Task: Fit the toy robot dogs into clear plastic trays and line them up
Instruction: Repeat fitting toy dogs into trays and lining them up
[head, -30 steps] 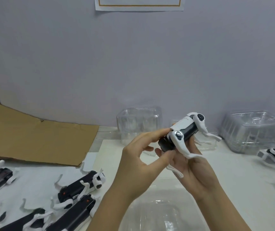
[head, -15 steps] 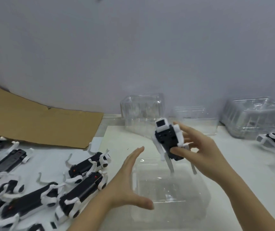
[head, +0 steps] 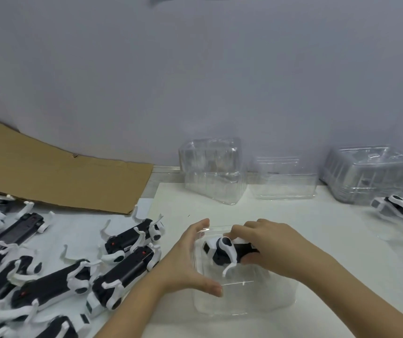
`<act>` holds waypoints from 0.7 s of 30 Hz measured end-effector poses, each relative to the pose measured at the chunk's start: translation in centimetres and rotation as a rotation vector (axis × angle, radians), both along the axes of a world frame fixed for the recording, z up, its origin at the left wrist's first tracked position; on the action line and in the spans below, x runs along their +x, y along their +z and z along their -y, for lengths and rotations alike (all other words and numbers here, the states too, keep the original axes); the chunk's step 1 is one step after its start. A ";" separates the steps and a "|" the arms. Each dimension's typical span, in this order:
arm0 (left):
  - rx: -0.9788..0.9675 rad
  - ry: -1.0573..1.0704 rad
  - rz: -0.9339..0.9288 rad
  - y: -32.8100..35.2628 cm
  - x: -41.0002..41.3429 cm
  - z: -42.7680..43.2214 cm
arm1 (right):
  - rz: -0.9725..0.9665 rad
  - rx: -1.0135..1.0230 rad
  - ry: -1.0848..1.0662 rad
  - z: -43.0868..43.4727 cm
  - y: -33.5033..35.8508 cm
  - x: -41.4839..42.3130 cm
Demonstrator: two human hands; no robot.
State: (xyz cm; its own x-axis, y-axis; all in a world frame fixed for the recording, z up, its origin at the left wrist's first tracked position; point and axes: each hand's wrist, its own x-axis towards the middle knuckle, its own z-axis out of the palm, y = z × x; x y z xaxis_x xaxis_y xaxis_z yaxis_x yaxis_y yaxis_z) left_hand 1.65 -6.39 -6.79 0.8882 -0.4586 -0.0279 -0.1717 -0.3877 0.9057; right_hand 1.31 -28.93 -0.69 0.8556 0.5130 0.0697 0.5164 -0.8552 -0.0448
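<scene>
Lower centre: the right hand (head: 276,247) grips a toy robot dog (head: 224,250), its rear hidden beneath the fingers, in a clear tray (head: 244,306) whose rim is faint. The left hand (head: 190,259), fingers straight, rests against the tray's left wall. Spare dogs (head: 122,279) at lower left are cropped.

I count two hands: my left hand (head: 188,262) and my right hand (head: 276,245). Toy robot dogs: one held dog (head: 222,247), one far-right dog (head: 398,203), and at least seven loose dogs (head: 122,272) on my left; the blurred edge bars an exact total. Clear trays: one front tray (head: 244,303), three back lots (head: 283,181), nesting unreadable. Cardboard sheet (head: 61,176): one.
</scene>
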 end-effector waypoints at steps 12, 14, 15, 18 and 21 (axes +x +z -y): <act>-0.022 -0.006 -0.020 0.1 0.0 0.1 | 0.020 -0.242 -0.164 -3.1 -0.6 -0.3; -0.015 -0.002 -0.007 0.1 0.0 0.1 | 0.044 -0.279 -0.159 -3.5 -1.2 -0.3; -0.021 0.008 -0.001 0.0 0.0 0.0 | 0.041 -0.259 -0.140 -3.3 -1.2 -0.2; -0.069 0.027 -0.009 -0.6 0.0 -0.1 | -0.178 0.045 -0.064 -0.6 -0.6 -0.1; -0.175 0.066 -0.059 -1.2 0.0 0.2 | -0.198 0.687 -0.189 2.3 -0.1 -1.3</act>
